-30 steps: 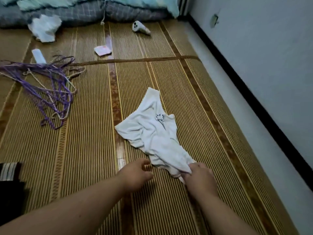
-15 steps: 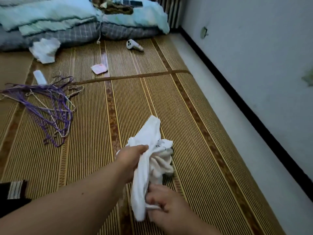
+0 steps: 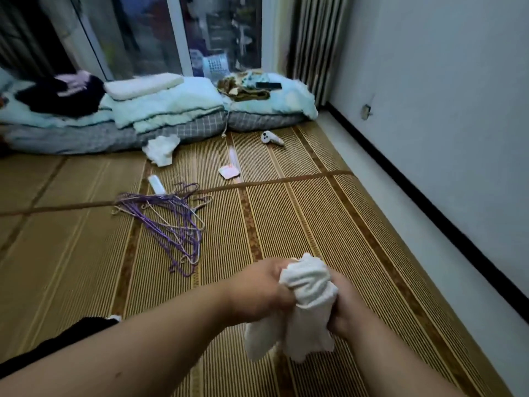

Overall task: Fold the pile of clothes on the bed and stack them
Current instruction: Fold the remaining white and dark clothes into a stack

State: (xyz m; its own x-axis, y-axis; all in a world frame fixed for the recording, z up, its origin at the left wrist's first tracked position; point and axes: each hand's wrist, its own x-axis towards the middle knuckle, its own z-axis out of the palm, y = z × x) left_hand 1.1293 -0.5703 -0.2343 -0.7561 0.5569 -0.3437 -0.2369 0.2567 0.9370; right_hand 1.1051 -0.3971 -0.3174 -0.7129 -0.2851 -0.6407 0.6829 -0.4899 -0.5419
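While left hand [image 3: 257, 290] and right hand [image 3: 346, 308] clamp opposite sides, white garment [image 3: 306, 285] hangs bunched between them, lifted, right of the purple hangers [image 3: 174, 222], nearer the wearer. Grip likely meant to shake it open before folding.

Left hand [image 3: 259, 290] and right hand [image 3: 347, 308] gripping a bunched white garment [image 3: 303, 305] above the woven mat [image 3: 286, 219], purple hangers [image 3: 174, 222] nearby

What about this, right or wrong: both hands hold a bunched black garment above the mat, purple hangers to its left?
Wrong colour: the head view shows a white garment. Left hand and right hand hold it bunched above the mat, hangers to its left.
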